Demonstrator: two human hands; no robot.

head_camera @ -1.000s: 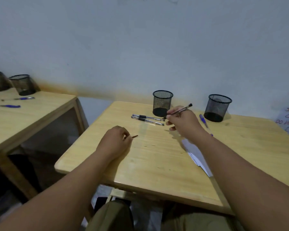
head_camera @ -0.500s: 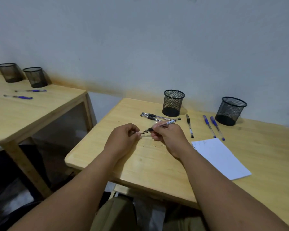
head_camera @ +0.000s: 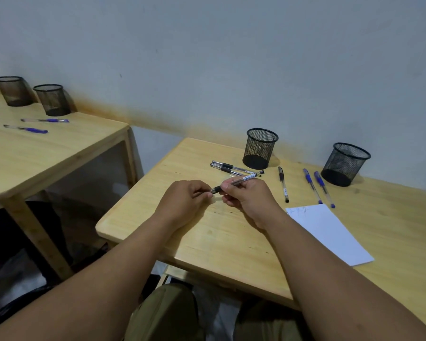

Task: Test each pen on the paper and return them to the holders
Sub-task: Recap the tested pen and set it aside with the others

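Observation:
My right hand [head_camera: 249,200] grips a black pen [head_camera: 241,180] by its barrel above the wooden table [head_camera: 207,244]. My left hand [head_camera: 182,203] pinches the pen's cap at the tip end, so both hands meet at the pen. Two black pens [head_camera: 228,167] lie near the left mesh holder [head_camera: 259,148]. Another black pen [head_camera: 283,184] and two blue pens [head_camera: 317,187] lie between it and the right mesh holder [head_camera: 343,163]. A white paper [head_camera: 330,233] with small scribbles at its top lies to the right of my right arm.
A second wooden table [head_camera: 42,153] stands to the left with two mesh holders [head_camera: 32,96] and two blue pens [head_camera: 35,125] on it. A gap separates the two tables. The wall runs close behind the holders.
My hands have closed together: the cap in my left hand now sits over the tip of the pen in my right hand. The view shifted slightly.

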